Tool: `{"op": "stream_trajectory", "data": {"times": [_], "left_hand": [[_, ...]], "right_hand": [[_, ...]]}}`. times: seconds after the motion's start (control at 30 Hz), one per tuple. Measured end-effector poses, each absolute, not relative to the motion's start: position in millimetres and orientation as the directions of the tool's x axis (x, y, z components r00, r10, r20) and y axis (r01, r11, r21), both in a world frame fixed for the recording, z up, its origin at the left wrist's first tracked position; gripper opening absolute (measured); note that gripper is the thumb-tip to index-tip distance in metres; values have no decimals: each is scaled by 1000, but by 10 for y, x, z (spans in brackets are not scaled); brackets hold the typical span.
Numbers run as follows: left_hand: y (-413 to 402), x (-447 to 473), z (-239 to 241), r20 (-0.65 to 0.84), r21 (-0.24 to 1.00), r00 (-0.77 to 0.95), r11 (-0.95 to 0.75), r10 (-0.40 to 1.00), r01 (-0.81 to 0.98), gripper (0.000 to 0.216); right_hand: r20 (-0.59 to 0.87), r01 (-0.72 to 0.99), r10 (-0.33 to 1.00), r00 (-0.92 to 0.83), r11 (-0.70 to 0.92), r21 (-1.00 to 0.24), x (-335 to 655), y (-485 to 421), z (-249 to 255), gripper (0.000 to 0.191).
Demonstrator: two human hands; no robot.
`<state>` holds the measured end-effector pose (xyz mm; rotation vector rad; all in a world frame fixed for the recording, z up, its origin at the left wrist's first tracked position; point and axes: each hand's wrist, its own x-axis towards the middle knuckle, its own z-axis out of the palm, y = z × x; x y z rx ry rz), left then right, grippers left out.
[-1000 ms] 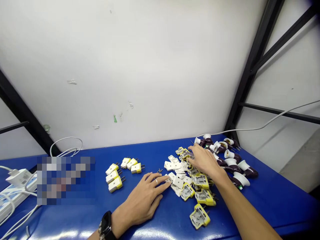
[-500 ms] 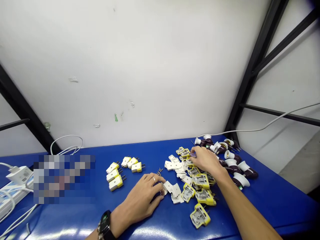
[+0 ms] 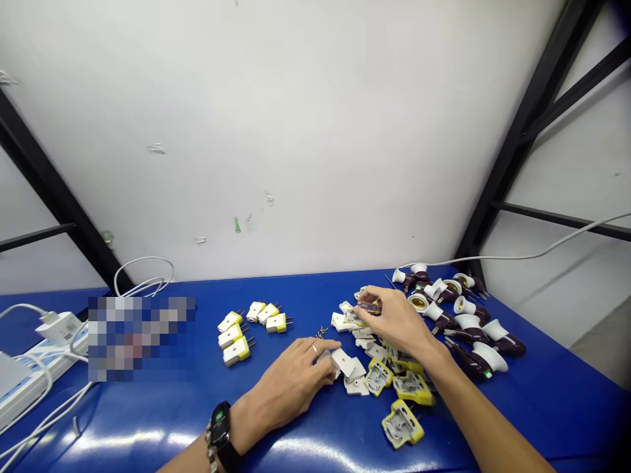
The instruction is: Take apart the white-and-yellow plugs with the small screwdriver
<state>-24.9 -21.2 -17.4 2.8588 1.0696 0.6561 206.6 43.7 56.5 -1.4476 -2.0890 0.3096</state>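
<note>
Small plug part [image 3: 367, 307]: pinched in right hand [image 3: 400, 322], at 9 o'clock, long axis hidden. Left hand [image 3: 290, 381]: farther off, curled, grip unclear.

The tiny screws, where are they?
In the head view, the tiny screws lie on the blue table, just above the left hand, between the yellow-and-white plugs and the white plug covers.

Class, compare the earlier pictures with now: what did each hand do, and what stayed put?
The right hand closed from spread fingers to a pinch on a small dark part; the left hand curled against white plastic plug covers. The assembled yellow-and-white plugs stayed put.
</note>
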Motion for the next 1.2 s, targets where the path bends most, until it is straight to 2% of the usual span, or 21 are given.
{"op": "stream_trajectory", "data": {"times": [0.1, 0.3, 0.6, 0.8, 0.97, 1.1, 1.2], "left_hand": [[-222, -244, -134, 368, 179, 673, -759, 642, 626, 11], [-286, -257, -66, 327, 331, 663, -739, 673, 587, 15], [-262, -238, -89, 335, 363, 642, -723, 690, 587, 13], [-253, -230, -88, 378, 520, 576, -682, 724, 515, 15], [-249, -231, -81, 413, 619, 540, -661, 733, 425, 9], [-240, -265, -80, 471, 679, 435, -631, 767, 376, 7], [-205, -350, -82, 500, 750, 264, -565, 825, 343, 12]], "right_hand": [[324, 768, 907, -270, 406, -495, 2026, 404, 572, 14], [316, 770, 895, -315, 435, -467, 1909, 292, 581, 11], [296, 765, 884, -361, 463, -448, 1853, 270, 539, 9], [296, 766, 878, -377, 475, -432, 1827, 259, 495, 9], [301, 754, 869, -393, 492, -434, 1825, 263, 459, 7], [298, 748, 867, -399, 496, -440, 1846, 273, 466, 6], [293, 747, 868, -402, 496, -444, 1812, 243, 500, 6]]}}
